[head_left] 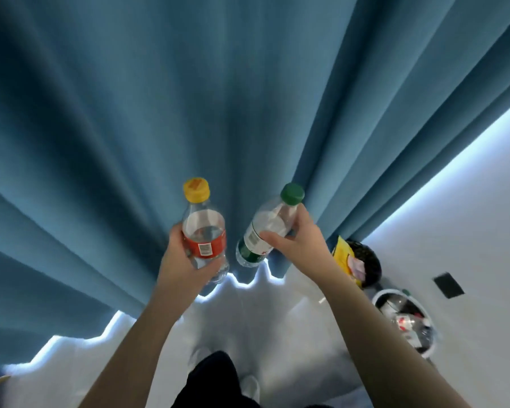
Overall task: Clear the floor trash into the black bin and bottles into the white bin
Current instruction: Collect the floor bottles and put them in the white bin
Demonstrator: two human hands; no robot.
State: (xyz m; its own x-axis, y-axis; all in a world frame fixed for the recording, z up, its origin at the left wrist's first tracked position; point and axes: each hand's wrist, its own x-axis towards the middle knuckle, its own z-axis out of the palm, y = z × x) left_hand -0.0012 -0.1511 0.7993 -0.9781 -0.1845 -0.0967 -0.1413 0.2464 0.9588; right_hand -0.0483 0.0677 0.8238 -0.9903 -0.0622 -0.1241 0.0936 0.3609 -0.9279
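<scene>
Head view, looking down: two clear plastic bottles are held up in front of a blue curtain [218, 98]. At centre-left, the yellow-capped bottle [203, 231] with a red label stands nearly upright, some water visible inside. The left hand [186, 260] is wrapped around its lower body, fingers curled behind and thumb across the base. Just beside it, toward 3 o'clock and not touching, the green-capped bottle [265, 228] with a green and white label tilts with its cap toward 1 o'clock. The right hand [299, 240] clasps its upper half, thumb across the front and fingers closed around the far side.

At 4 o'clock from the hands, near the curtain's hem, sits the black bin [371, 260], holding a yellow wrapper [343, 254] and some pale crumpled material. Just below it, toward 5 o'clock, sits the white bin [380, 295], containing several clear bottles; exact count cannot be told.

Both bins stand on a pale floor [277, 319]. A dark rectangular plate [449, 285] lies on the floor at 3 o'clock from the white bin. The person's dark trousers [212, 378] and light shoes show at 6 o'clock.
</scene>
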